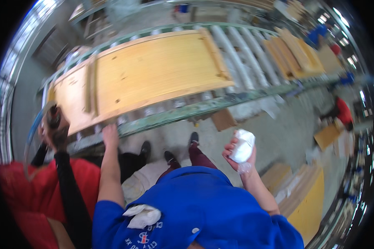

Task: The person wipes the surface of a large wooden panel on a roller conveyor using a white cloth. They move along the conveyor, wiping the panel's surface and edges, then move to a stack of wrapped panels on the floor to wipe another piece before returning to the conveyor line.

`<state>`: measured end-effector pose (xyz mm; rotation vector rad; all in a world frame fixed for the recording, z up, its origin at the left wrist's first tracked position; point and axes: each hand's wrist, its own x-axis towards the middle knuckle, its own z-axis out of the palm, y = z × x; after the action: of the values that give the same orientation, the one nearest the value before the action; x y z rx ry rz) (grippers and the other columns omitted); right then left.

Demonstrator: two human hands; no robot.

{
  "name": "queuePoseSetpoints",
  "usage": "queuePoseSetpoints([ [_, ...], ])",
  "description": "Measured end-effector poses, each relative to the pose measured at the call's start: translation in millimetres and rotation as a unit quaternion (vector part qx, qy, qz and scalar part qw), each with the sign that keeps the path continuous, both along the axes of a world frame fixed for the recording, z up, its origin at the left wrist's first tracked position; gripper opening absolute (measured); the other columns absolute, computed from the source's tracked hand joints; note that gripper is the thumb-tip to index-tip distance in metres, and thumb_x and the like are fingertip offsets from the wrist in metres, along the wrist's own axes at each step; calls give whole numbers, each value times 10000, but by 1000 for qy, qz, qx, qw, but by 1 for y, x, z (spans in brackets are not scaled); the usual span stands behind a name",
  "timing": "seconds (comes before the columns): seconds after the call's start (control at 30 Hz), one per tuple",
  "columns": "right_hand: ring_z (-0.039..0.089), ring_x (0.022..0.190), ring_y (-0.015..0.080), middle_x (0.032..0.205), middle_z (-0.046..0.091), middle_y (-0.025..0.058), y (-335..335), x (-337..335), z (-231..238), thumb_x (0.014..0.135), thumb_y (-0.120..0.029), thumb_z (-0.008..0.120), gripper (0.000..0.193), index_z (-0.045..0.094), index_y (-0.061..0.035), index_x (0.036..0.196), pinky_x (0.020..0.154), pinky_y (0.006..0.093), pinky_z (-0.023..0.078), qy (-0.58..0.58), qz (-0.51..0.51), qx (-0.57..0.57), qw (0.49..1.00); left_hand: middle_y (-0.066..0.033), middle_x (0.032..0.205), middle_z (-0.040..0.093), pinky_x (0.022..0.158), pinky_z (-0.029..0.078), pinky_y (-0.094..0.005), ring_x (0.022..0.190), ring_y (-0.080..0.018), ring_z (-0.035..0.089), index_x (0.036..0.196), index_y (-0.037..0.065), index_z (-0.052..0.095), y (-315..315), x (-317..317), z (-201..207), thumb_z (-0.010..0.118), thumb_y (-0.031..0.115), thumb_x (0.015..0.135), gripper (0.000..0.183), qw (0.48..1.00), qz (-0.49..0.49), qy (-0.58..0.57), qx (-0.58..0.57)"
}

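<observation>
My right hand (239, 159) is closed around a white, plastic-wrapped packet (243, 146), held out over the floor to the right of my body. My left hand (110, 135) rests at the near green rail (153, 120) of a roller conveyor; its fingers are too small and blurred to read. Just beyond that hand lies a large yellow wooden panel (153, 68) with a raised frame. Two loose wooden strips (91, 85) cross its left part.
At my left, a person in red (33, 186) holds a dark tool (53, 117) with a hose over the panel's end. Wooden pieces (295, 54) are stacked on the rollers (242, 54) at right. Boards (299, 191) stand behind my right arm. A person in red (343, 111) bends by cardboard (327, 135).
</observation>
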<state>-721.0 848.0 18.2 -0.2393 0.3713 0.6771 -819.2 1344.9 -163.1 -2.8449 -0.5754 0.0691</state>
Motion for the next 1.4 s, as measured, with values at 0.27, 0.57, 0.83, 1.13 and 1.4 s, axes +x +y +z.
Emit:
queuePoseSetpoints([
  [0.27, 517, 763, 161, 898, 611, 0, -7, -20, -14, 912, -291, 470, 350, 547, -122, 1209, 670, 311, 380, -4, 47, -80, 996, -92, 876, 623, 819, 451, -400, 914, -252, 603, 884, 100, 565, 1, -10, -22, 515, 127, 807, 96, 995, 6, -97, -18],
  [0.57, 502, 760, 157, 878, 599, -16, -21, -9, -4, 905, -284, 486, 346, 555, -124, 1204, 666, 304, 379, -2, 76, -126, 989, -80, 976, 641, 901, 429, -415, 997, -245, 594, 979, 125, 588, -7, -4, -25, 501, 150, 845, 162, 997, 67, -17, -32],
  [0.83, 497, 752, 162, 862, 590, -10, -32, -2, -3, 908, -278, 477, 348, 554, -122, 1209, 657, 308, 382, -7, 67, -137, 988, -88, 1034, 635, 936, 412, -421, 1051, -261, 570, 1059, 137, 582, -6, -3, -28, 479, 153, 863, 221, 996, 70, -14, -53],
  [1.13, 505, 759, 156, 855, 590, -15, -28, -7, -6, 902, -282, 477, 348, 558, -133, 1206, 655, 303, 387, 10, 42, -117, 992, -90, 985, 639, 900, 429, -412, 1014, -263, 586, 997, 135, 585, -3, -8, -26, 479, 159, 859, 175, 996, 71, -27, -36],
  [1.4, 520, 775, 155, 907, 615, -5, 2, -3, 0, 915, -257, 471, 343, 542, -107, 1216, 666, 308, 379, -29, 96, -101, 990, -98, 1027, 622, 959, 400, -391, 1064, -266, 561, 1068, 110, 561, -7, -4, -22, 510, 110, 829, 244, 993, 83, -9, -82],
])
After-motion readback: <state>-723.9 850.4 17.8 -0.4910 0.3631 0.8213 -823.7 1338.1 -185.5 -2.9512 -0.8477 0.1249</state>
